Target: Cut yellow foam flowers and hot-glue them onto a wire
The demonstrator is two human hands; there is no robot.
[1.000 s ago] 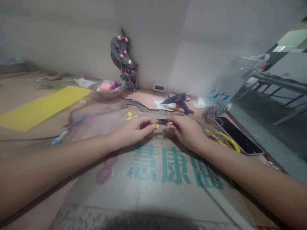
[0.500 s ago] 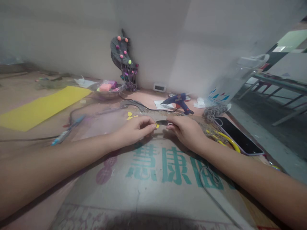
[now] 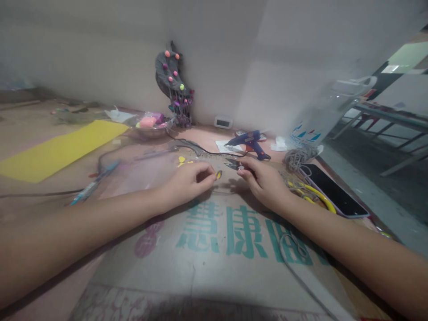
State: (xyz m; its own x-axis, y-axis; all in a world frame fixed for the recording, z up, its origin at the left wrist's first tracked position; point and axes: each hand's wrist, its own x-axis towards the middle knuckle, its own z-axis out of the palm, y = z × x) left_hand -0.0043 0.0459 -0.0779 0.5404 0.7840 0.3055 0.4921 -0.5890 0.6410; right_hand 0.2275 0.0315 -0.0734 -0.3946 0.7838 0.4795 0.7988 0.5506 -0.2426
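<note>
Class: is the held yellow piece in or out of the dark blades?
Out: a gap separates the yellow piece, pinched in the left hand, from the dark blades in the right hand.

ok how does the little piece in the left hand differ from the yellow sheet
The little piece is tiny, the yellow sheet far larger. The little piece is pinched in the left hand; the yellow sheet lies flat. The little piece has dark edging; the yellow sheet looks plain. Both show yellow.
</note>
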